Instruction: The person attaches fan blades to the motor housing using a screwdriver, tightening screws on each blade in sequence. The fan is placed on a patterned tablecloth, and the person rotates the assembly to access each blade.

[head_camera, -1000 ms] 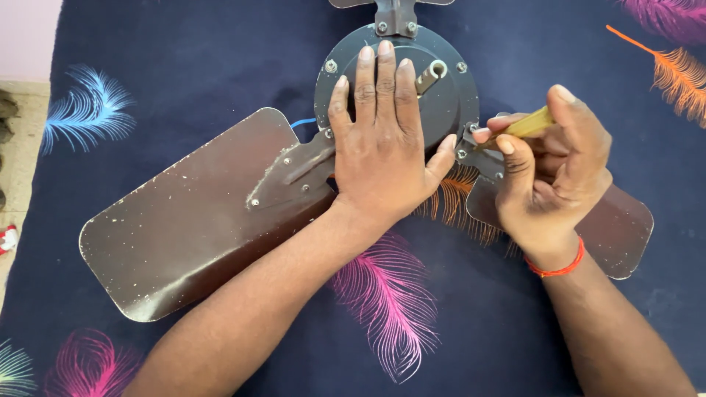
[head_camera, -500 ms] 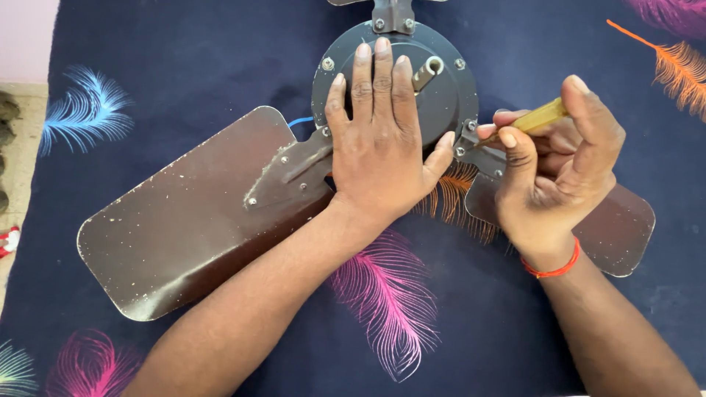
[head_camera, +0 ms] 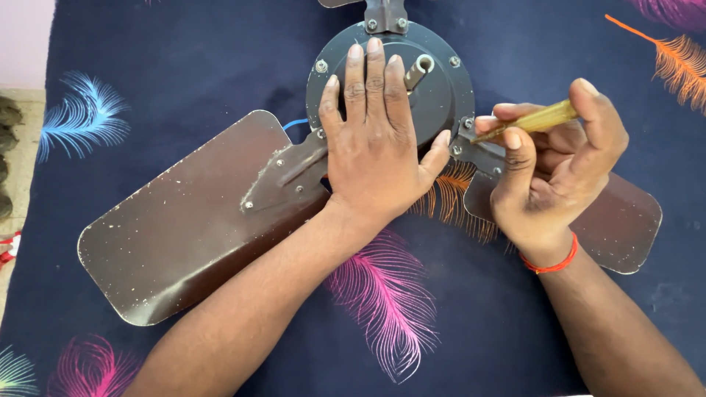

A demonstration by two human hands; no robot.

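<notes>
While the left hand (head_camera: 375,151) lies flat on the dark round motor housing (head_camera: 441,88) of a ceiling fan, its fingers straight and close together and pointing to twelve o'clock, its thumb spreads out toward three o'clock along the housing's lower edge. A short pale shaft (head_camera: 419,70) stands out of the housing just at one o'clock from the fingertips. The right hand (head_camera: 555,176) sits at three o'clock from the housing, its fingers and thumb clamped on the yellowish handle of a screwdriver (head_camera: 533,121), whose tip points toward nine o'clock and meets the metal bracket (head_camera: 478,151) at the housing's rim, near a screw. A red thread band (head_camera: 550,263) circles the right wrist. One brown blade (head_camera: 176,228) runs out toward eight o'clock from the housing, speckled with pale flecks; another brown blade (head_camera: 621,228) shows at four o'clock, partly hidden by the right hand. A blue wire (head_camera: 294,123) peeks out at nine o'clock beside the housing. Everything rests on a dark navy cloth (head_camera: 184,66) printed with coloured feathers.
</notes>
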